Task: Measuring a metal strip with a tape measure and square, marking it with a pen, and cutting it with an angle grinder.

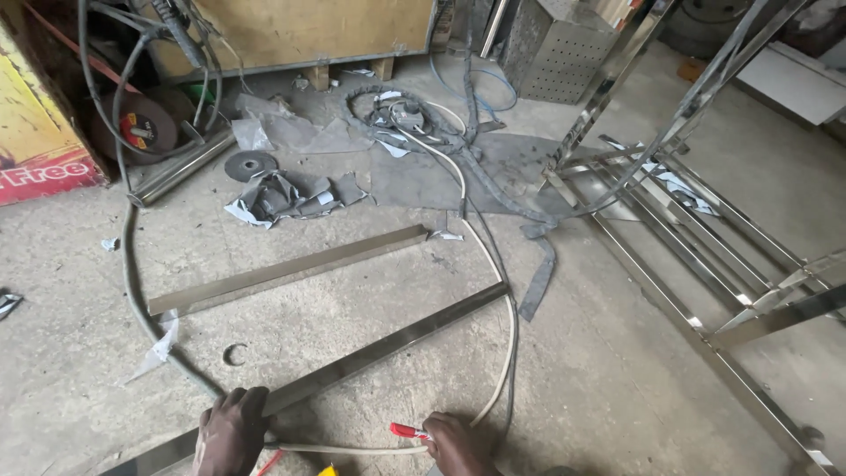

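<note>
Left hand (231, 432) is pressing down on the near end of a long polished steel square tube (370, 354), fingers curled over its top edge; the grip looks closed around the bar, though the palm side is hidden. The tube is lying flat on the concrete floor (617, 370), running from 7 o'clock up toward 1 o'clock.

Right hand (454, 443) is closing around a red marker (409, 431), tip pointing toward 9 o'clock, at the tube. The hand is resting just beside a white hose (504, 353) that is looping up toward 12 o'clock.

A second steel tube (291, 269) is lying parallel, well apart, further up the floor. A grinding disc (250, 164) is sitting at 11 o'clock; a welded steel frame (696, 229) is standing at 2 o'clock.

Judgement: the marking-out step appears to be in hand, the bar being steadied while the pen is brought across. The next move seems to call for holding the bar still and touching the tip to its top face at the chosen spot; the slick surface could let the pen skid.
</note>
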